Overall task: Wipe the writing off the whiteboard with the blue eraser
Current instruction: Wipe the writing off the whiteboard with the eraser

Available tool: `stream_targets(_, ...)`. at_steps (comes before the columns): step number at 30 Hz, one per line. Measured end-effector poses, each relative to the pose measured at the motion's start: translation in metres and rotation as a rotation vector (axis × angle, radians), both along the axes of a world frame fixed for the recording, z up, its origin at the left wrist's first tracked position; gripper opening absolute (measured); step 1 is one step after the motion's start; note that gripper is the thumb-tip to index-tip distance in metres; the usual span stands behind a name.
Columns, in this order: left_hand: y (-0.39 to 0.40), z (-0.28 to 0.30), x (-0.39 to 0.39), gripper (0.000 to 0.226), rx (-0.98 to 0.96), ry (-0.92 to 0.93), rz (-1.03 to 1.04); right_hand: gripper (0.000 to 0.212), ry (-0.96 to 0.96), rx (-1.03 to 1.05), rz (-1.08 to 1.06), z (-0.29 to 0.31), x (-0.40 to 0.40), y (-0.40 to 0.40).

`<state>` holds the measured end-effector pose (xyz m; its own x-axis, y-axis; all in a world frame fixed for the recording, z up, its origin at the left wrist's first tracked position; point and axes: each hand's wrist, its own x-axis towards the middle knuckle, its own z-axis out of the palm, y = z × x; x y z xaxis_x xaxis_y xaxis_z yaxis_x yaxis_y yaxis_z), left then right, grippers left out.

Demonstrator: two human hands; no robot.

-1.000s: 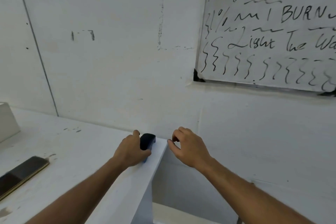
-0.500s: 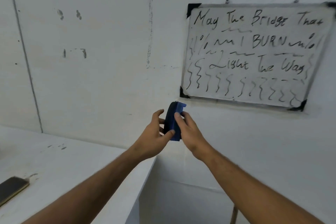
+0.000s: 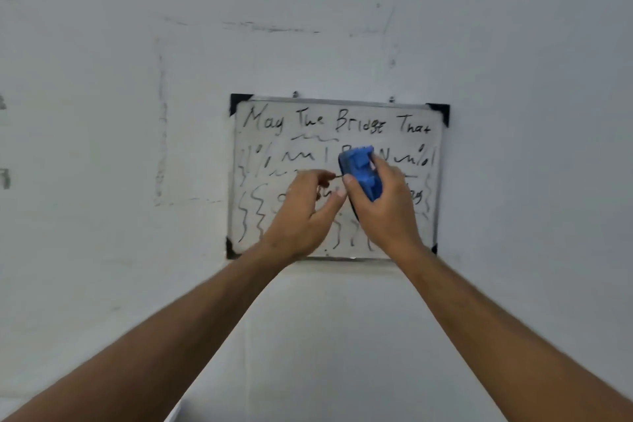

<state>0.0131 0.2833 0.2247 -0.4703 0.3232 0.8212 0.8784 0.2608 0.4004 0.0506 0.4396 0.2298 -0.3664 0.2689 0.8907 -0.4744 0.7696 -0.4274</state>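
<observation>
A small whiteboard [image 3: 424, 147] with black corner caps hangs on the white wall, covered with black handwriting and squiggles. My right hand [image 3: 387, 212] grips the blue eraser [image 3: 361, 169] in front of the board's middle, near the second line of writing. Whether the eraser touches the board I cannot tell. My left hand [image 3: 301, 212] is just left of the eraser, fingers loosely curled and apart, holding nothing. Both hands hide part of the lower lines of writing.
The white wall [image 3: 137, 113] around the board carries scuffs and faint pencil lines. A corner of the white table [image 3: 174, 413] shows at the bottom edge between my forearms.
The eraser was lifted off the table by my left hand, passed to my right hand, and raised up in front of the whiteboard. My view has tilted up and turned to face the board.
</observation>
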Motion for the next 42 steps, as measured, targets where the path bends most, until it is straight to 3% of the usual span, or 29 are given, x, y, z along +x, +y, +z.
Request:
stream_targets(5, 0.067, 0.078, -0.037, 0.035, -0.004, 0.337, 0.108, 0.048, 0.179, 0.164, -0.268, 0.044, -0.014, 0.062)
stream_targets(10, 0.087, 0.117, -0.051, 0.036, -0.048, 0.513, 0.224, 0.049, 0.275, 0.184, -0.451, 0.051, -0.004, 0.109)
stream_targets(17, 0.079, 0.129, -0.041, 0.060, -0.325, 0.473, 0.390, 0.060, 0.143, 0.289, -0.557, 0.045, 0.009, 0.140)
stream_targets(25, 0.075, 0.145, -0.041, 0.070, -0.453, 0.398, 0.487, 0.058, 0.087, 0.487, -0.662, 0.058, 0.011, 0.159)
stream_targets(30, 0.079, 0.137, -0.047, 0.068, -0.440, 0.433, 0.501, 0.055, 0.077, 0.538, -0.708, 0.059, 0.003, 0.158)
stream_targets(34, 0.079, 0.131, -0.052, 0.066, -0.411, 0.491, 0.489, 0.046, 0.076, 0.719, -0.727, 0.049, 0.005, 0.163)
stream_targets(38, 0.078, 0.128, -0.056, 0.065, -0.394, 0.512, 0.481, 0.046, 0.097, 0.650, -0.790, 0.066, 0.005, 0.157)
stream_targets(42, 0.078, 0.128, -0.055, 0.067, -0.395, 0.505, 0.475, 0.047, 0.086, 0.778, -0.727, 0.054, -0.002, 0.143)
